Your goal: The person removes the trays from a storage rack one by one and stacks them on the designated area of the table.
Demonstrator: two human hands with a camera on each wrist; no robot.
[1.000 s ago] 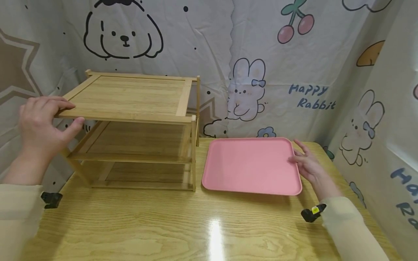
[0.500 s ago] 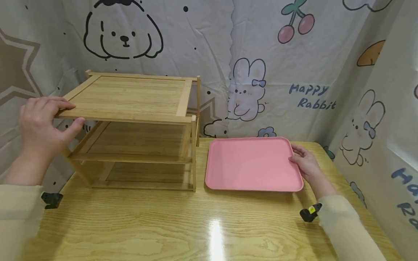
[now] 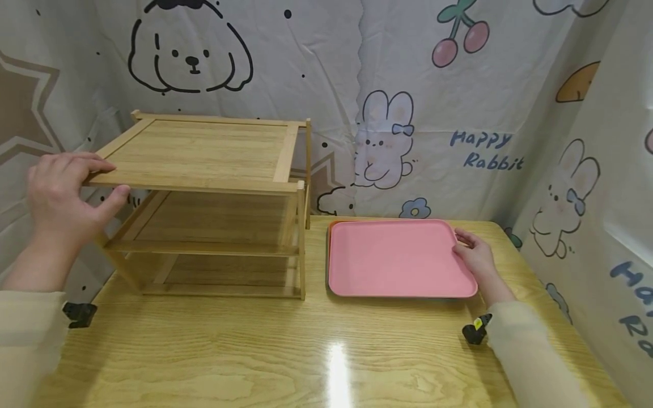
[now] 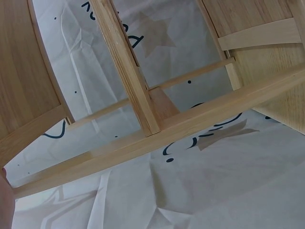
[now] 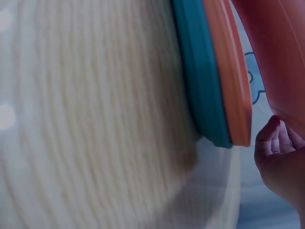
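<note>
A three-tier wooden shelf rack point(image 3: 204, 153) stands on the left of the table. My left hand point(image 3: 63, 195) grips its top board at the front left corner, fingers above and thumb below the edge. Right of the rack lies a pink tray point(image 3: 400, 258), whose right rim my right hand point(image 3: 476, 260) pinches. Under it are an orange tray point(image 5: 233, 86) and a teal tray point(image 5: 202, 76), stacked together. The right wrist view has the pink tray's held end raised apart from the orange one. Most of both lower trays is hidden in the head view.
The wood-grain table point(image 3: 245, 351) extends in front of the rack and trays. A printed cloth point(image 3: 326, 73) hangs close behind and along both sides. Black cameras sit on both wrists.
My right hand has drawn the pink tray a little to the right, its front right corner now lower. An orange edge has come into view at its left. My left hand stays on the rack.
</note>
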